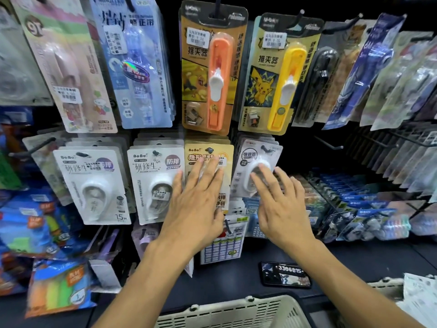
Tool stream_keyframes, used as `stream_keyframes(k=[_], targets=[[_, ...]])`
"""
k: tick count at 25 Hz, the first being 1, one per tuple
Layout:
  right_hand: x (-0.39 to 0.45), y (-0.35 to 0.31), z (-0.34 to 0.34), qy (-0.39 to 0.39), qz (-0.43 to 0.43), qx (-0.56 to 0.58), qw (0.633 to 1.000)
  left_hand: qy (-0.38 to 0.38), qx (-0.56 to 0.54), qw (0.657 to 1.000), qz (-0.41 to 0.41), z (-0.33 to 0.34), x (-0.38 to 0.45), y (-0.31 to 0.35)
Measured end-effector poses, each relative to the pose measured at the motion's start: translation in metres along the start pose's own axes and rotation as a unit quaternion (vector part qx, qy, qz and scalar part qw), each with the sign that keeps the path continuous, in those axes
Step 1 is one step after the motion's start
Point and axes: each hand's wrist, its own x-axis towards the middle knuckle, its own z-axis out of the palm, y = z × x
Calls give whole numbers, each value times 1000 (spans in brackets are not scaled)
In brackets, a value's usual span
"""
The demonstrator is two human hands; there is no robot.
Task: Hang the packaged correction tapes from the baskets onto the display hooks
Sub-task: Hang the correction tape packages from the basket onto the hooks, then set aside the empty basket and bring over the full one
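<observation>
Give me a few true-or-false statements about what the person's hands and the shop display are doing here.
1. Both hands lie flat against hanging packs. True: the left hand presses the tan correction tape pack, the right hand the pale pack beside it.
2. The right hand's fingers curl round a pack taken from the basket. False: its fingers are straight and hold nothing.
3. A phone lies on the dark counter. True.
4. The orange clip pusher hangs right of the yellow one. False: it hangs left of it.
5. The cream basket sits at the bottom edge, nearest the person. True.
</observation>
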Motion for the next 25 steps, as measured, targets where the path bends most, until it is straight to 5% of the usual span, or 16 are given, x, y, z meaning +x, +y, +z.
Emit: stream_keyframes(k=[13,16,21,25], targets=[[21,11,-4,-109,5,109,988,-37,-19,999,-26,-4,-13,8],[-28,6,4,-123,105,163,973,-57,-16,998,-19,-4,-28,20],[-172,-5,19,-368,349,285,813,-129,-21,991,-9,27,-99,38],[-284,-16,7,-433,483,211,731,-256,4,966,-37,66,-175,40]])
